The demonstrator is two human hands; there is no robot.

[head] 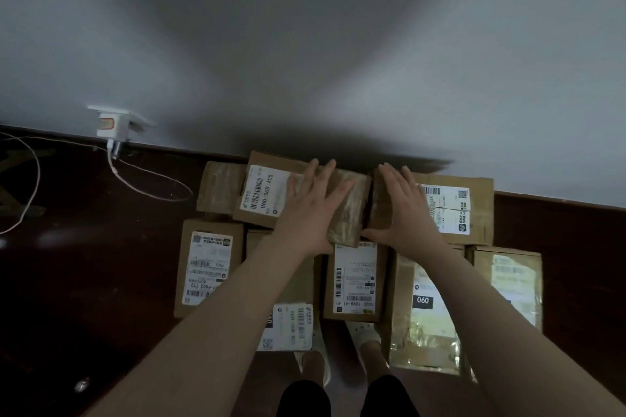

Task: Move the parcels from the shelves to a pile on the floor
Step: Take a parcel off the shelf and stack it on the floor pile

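Nearest are two feet in white shoes [315, 364] on the dark floor [84, 281]. Just past the feet is a row of brown cardboard parcels on the floor. One of them is a shiny taped parcel [423, 332] with a black tag that says 060, and one is a small parcel [355, 281] with a white label. Behind this row two more parcels lie side by side, close to the wall [305, 44]. The left hand [311, 203] lies flat on the right part of the left parcel [267, 193], which sits on top of others. The right hand [403, 210] lies flat on the left part of the right parcel [474, 206]. Each grip is open, with straight, spread fingers on top of the cardboard and nothing held. Far off to the left, a white plug [110, 125] sits in the wall, and its thin cable [152, 184] loops over the floor.
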